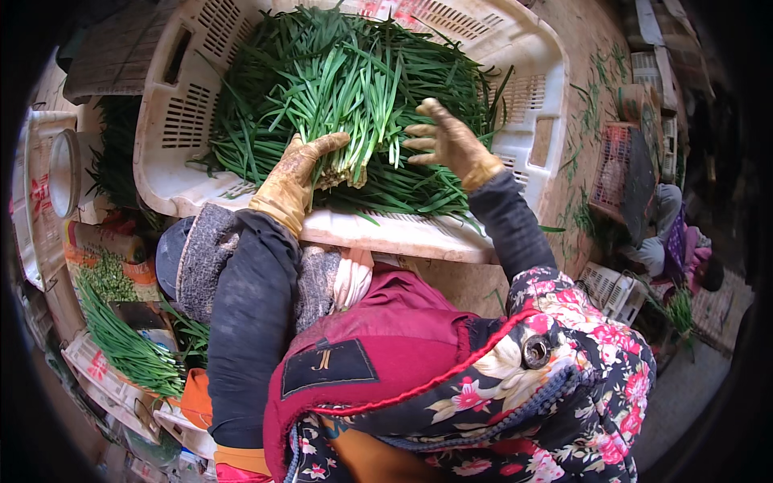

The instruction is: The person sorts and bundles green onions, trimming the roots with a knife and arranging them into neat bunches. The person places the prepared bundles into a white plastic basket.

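In a large white plastic crate lies a deep heap of green garlic chives. My left hand, in a soiled yellowish glove, holds a bunch of chives near its pale cut ends. The thumb lies over the stalks, and the fingers are hidden beneath them. The bunch rests over the heap with its leaves pointing to the far side. Right of the bunch, my gloved right hand hovers with fingers apart and nothing in them.
At the lower left another bundle of chives lies beside a printed sack. A white bucket stands left of the crate. Scattered leaves litter the floor at right. Farther right sit a person and a red crate.
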`<state>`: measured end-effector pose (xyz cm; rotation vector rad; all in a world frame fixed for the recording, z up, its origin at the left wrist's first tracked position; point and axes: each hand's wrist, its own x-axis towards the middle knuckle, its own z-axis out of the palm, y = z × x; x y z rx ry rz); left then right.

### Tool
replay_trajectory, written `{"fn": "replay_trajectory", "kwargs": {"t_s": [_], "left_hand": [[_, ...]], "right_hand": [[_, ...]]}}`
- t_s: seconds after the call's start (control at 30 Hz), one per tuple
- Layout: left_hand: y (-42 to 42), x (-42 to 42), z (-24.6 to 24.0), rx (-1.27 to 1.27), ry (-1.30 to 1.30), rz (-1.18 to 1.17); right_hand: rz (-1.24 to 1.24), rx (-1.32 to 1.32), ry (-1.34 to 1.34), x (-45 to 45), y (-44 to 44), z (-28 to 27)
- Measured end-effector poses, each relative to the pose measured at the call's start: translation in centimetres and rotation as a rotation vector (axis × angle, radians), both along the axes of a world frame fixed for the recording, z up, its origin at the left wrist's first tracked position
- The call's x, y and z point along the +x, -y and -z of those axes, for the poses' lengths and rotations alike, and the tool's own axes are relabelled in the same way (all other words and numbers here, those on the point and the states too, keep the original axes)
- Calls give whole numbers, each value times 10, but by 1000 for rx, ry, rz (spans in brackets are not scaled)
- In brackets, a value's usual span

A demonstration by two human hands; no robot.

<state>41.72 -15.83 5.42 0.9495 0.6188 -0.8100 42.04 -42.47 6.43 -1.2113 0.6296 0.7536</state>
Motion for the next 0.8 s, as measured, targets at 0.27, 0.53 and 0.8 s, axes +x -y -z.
{"fn": "replay_trajectory", "kwargs": {"t_s": [0.27, 0.53, 0.8], "left_hand": [[-1, -4, 0, 40, 103, 29], [-2, -4, 9, 52, 62, 57], [-3, -2, 2, 85, 63, 115]], "right_hand": [[-133, 394, -148, 8, -66, 23], [-97, 456, -89, -14, -52, 56], [-64, 587, -150, -23, -62, 50]]}}
